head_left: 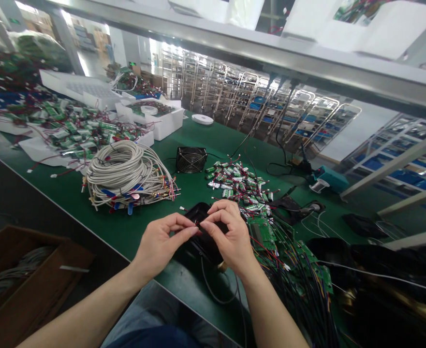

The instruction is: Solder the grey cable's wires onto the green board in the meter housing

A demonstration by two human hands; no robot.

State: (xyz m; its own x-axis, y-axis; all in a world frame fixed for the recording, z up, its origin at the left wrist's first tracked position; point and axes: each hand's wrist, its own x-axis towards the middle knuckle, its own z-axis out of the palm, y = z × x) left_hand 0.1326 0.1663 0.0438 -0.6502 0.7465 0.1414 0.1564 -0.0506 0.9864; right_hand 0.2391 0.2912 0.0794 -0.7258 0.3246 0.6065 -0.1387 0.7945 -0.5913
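My left hand [164, 241] and my right hand [227, 232] meet over the front edge of the green table [198, 140]. Both pinch at a black plastic housing [201, 212] with thin red wires at its top. My right hand wraps around the housing from the right. My left thumb and fingers are pressed together on a small wire or connector at the housing's left side. A black cable hangs down from the housing below my hands.
A coil of grey cables [125, 174] lies to the left. A small black fan [191, 159] stands behind the housing. Green circuit boards [242, 183] with red wires are piled to the right. White foam trays [158, 116] sit at the back left, a cardboard box [24, 280] below left.
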